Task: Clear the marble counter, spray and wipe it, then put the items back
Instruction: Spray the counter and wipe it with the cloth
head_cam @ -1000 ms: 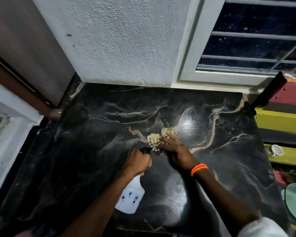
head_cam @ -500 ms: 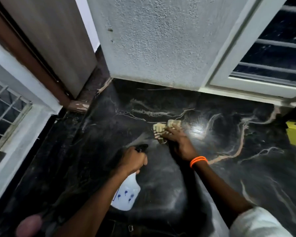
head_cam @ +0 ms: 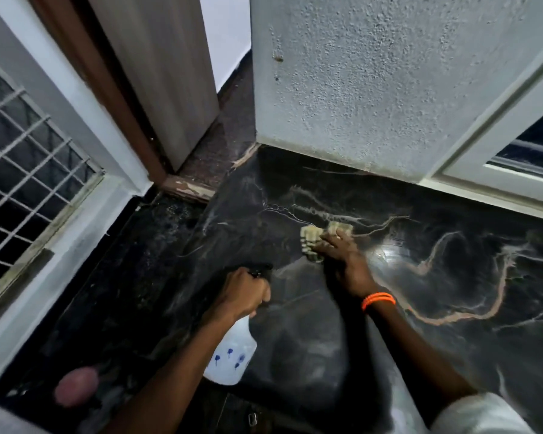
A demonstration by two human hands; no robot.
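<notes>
The black marble counter (head_cam: 452, 308) with tan veins fills the lower half of the head view. My right hand (head_cam: 342, 255), an orange band on its wrist, presses a pale yellow cloth (head_cam: 311, 236) flat on the marble near the back wall. My left hand (head_cam: 245, 292) grips the black trigger head of a white spray bottle (head_cam: 232, 352) with small blue marks. The bottle hangs tilted over the counter's near part, its nozzle pointing toward the cloth.
A rough white wall (head_cam: 373, 89) backs the counter, with a white window frame (head_cam: 499, 170) to its right. On the left are a grilled window (head_cam: 29, 158) and a brown door frame (head_cam: 113, 98). A blurred pink round thing (head_cam: 76, 386) lies at the lower left.
The view has swung left, and the shelves on the right have gone out of sight. My right hand and the cloth have slid left and farther back across the marble. The bottle stays gripped.
</notes>
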